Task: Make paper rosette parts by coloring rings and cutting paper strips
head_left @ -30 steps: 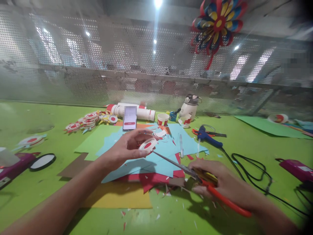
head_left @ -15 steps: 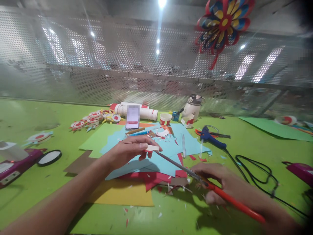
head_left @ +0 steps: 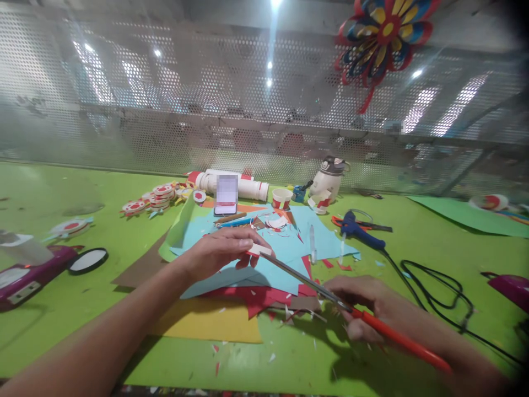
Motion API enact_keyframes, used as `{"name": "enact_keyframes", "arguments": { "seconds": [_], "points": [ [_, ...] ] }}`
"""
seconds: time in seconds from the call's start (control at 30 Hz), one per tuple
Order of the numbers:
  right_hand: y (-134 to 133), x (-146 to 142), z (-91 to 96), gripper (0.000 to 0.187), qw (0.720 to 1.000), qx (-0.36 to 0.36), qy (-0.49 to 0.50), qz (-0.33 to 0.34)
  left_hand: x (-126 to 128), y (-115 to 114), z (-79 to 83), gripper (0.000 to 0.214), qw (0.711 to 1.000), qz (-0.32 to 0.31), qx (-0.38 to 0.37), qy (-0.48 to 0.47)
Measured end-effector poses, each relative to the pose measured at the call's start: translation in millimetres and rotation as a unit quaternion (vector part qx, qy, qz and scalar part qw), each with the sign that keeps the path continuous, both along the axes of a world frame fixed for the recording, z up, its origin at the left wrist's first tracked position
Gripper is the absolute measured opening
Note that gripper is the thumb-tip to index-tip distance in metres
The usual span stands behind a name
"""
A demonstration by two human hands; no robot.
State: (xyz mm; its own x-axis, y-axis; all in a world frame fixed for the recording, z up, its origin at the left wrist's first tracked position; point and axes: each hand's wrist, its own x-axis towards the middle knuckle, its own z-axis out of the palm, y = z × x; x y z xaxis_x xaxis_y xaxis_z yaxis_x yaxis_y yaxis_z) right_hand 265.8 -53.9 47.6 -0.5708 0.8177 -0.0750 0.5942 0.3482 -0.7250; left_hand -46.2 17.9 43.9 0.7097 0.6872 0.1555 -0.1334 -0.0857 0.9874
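My left hand [head_left: 223, 251] pinches a small red-and-white paper disc [head_left: 258, 251] edge-on, just above a pile of blue paper sheets [head_left: 285, 242]. My right hand [head_left: 363, 306] grips a pair of scissors [head_left: 330, 298] with long orange handles. The blades point up and left, and their tips reach the disc. Red [head_left: 256, 300], yellow [head_left: 210, 325] and brown paper lie under the blue sheets on the green table [head_left: 53, 336].
A phone [head_left: 226, 194] leans on white tubes at the back, beside stacked paper discs [head_left: 159, 197], a paper cup [head_left: 281, 198] and a white bottle [head_left: 326, 179]. A blue glue gun [head_left: 359, 230] with black cable lies right; purple devices sit at both edges. A paper pinwheel [head_left: 384, 33] hangs on the mesh wall.
My left hand turned the disc from face-up to edge-on and lowered it a little. The right hand slid along the scissors, showing more orange handle. The green sheet's corner has lifted.
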Motion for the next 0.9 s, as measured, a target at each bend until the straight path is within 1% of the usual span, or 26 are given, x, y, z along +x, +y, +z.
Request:
{"name": "enact_keyframes", "arguments": {
  "seconds": [0.13, 0.33, 0.63, 0.8, 0.9],
  "points": [
    [0.3, 0.5, -1.8, 0.05, 1.0, 0.007, -0.007, 0.002, 0.4, -0.3, -1.0, 0.027, 1.0, 0.002, -0.007, -0.003],
    [1.8, -0.1, -2.4, 0.052, 1.0, -0.02, 0.009, 0.017, 2.4, -0.8, -0.1, 0.026, 1.0, -0.003, -0.01, -0.004],
    [4.0, -0.2, -4.9, 0.052, 0.998, -0.04, 0.038, 0.033, 2.2, 0.0, -3.4, 0.028, 1.0, -0.01, -0.006, -0.001],
    [4.3, -0.1, -5.0, 0.05, 0.996, -0.033, 0.059, 0.055, 3.7, -0.1, -3.0, 0.027, 1.0, -0.018, -0.013, -0.005],
    [5.2, 0.9, -7.4, 0.048, 0.994, -0.005, 0.058, 0.089, 4.4, -0.2, -2.6, 0.026, 1.0, -0.014, -0.017, -0.005]
  ]
}}
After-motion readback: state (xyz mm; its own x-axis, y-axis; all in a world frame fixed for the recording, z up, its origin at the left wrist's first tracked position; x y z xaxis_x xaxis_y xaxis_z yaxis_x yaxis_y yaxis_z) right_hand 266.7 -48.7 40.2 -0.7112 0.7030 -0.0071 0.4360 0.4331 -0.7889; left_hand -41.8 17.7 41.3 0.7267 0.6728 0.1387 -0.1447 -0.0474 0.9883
